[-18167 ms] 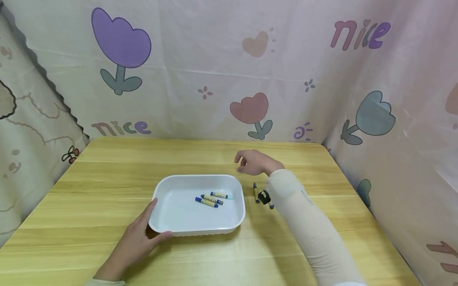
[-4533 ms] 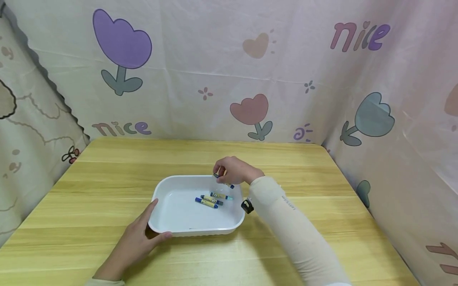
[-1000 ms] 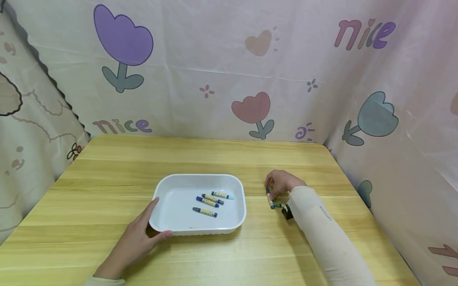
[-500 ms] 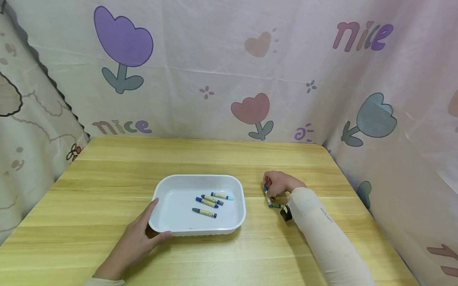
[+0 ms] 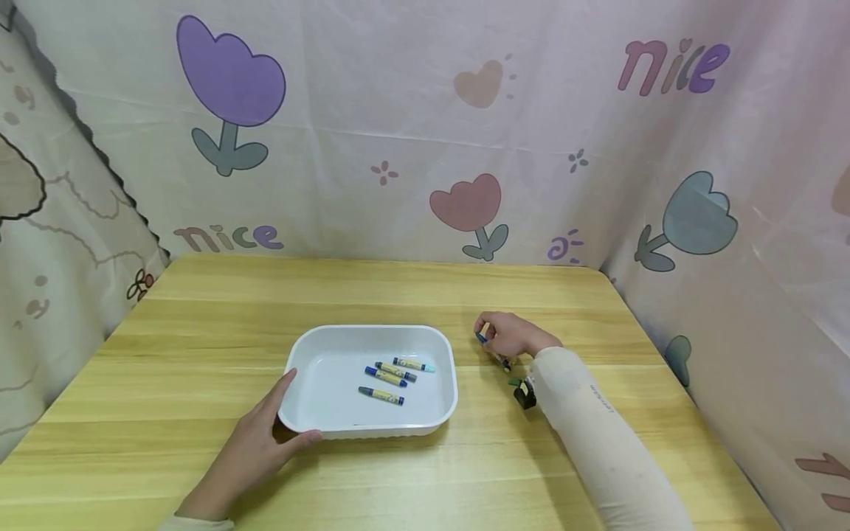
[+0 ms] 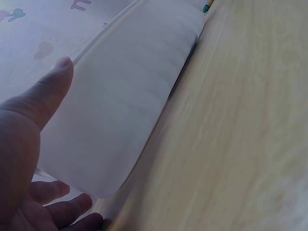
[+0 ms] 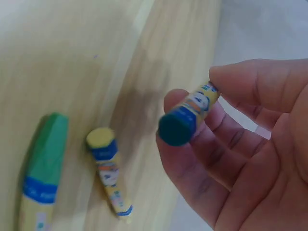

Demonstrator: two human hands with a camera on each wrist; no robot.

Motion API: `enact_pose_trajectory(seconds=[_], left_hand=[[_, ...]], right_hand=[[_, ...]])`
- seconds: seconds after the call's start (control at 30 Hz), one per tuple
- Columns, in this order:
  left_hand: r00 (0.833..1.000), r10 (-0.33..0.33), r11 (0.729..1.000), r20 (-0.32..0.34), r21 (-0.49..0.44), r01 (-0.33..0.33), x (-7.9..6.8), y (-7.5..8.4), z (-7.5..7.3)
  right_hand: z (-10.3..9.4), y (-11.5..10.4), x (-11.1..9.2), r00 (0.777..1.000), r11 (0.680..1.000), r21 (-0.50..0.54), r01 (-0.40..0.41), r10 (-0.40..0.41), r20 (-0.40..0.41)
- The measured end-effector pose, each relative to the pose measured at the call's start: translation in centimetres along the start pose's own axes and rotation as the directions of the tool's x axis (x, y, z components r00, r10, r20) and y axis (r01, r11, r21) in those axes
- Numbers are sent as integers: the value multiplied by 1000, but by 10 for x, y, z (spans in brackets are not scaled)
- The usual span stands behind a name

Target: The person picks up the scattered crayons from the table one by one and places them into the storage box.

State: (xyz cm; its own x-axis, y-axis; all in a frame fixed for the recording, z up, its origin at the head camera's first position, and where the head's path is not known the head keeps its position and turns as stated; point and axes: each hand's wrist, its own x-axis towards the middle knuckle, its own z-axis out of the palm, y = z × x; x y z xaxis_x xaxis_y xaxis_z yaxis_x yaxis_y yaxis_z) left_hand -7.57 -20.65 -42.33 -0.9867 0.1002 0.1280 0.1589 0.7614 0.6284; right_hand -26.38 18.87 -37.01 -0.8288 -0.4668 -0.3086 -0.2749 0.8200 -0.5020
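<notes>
In the head view my left hand [image 5: 249,442] holds the near left corner of a white plastic tray [image 5: 319,429], thumb on the front side and fingers along the left end. The left wrist view shows the thumb against the tray's wall [image 6: 120,96]. Several crayons [image 5: 381,396] with yellow wrappers lie inside the tray. Right of it, my right hand [image 5: 511,335] pinches a crayon [image 7: 192,113] with a dark teal-blue end between thumb and fingers, over the table. Below that hand, a yellow crayon [image 7: 108,166] and a green crayon [image 7: 45,159] lie on the wood.
The wooden table [image 5: 372,487] has a patterned curtain [image 5: 358,88] behind it and at both sides. A small black device [image 5: 524,394] sits at the right sleeve's wrist and partly hides the green crayon in the head view.
Over the last second my right hand has picked up the blue crayon and shifted slightly left. A grey crayon held over the tray earlier now lies in it. The left hand has stayed put.
</notes>
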Motion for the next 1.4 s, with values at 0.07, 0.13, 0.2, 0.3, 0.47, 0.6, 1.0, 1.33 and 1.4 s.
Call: enact_pose_trajectory(seconds=[0.07,0.13,0.2,0.3,0.47,0.6,1.0,1.33,1.4], left_hand=[[1000,0,1000,-1,1,0,0,0,0],[1000,2,1000,-3,2,-2,0,0,0],[1000,3,1000,-3,0,-3,0,1,0],[1000,6,1000,-3,-3,-6,0,1,-1],[1000,8,1000,-4,-3,-8,0,1,-1],[1000,5,1000,-3,-7,-5,0,0,0],[1000,-4,1000,-9,-3,4,0,-1,1],[1000,-18,1000,7,-8,18,0,0,0],[1000,-17,1000,6,-9,17,0,0,0]], right_hand=[[-1,-4,1,1000,1000,-25,12,-13,-15],[-2,-8,1,999,999,-42,22,-23,-26],[-2,-12,2,999,998,-61,34,-36,-38],[-1,-16,3,998,997,-66,44,-47,-47],[0,-24,5,998,998,-47,50,-53,-44],[-2,-32,7,997,996,-54,71,-73,-36],[-5,-53,11,992,992,-46,121,-122,-27],[-4,-75,14,988,988,-43,150,-151,-16],[-3,-79,16,989,988,-44,147,-148,-11]])
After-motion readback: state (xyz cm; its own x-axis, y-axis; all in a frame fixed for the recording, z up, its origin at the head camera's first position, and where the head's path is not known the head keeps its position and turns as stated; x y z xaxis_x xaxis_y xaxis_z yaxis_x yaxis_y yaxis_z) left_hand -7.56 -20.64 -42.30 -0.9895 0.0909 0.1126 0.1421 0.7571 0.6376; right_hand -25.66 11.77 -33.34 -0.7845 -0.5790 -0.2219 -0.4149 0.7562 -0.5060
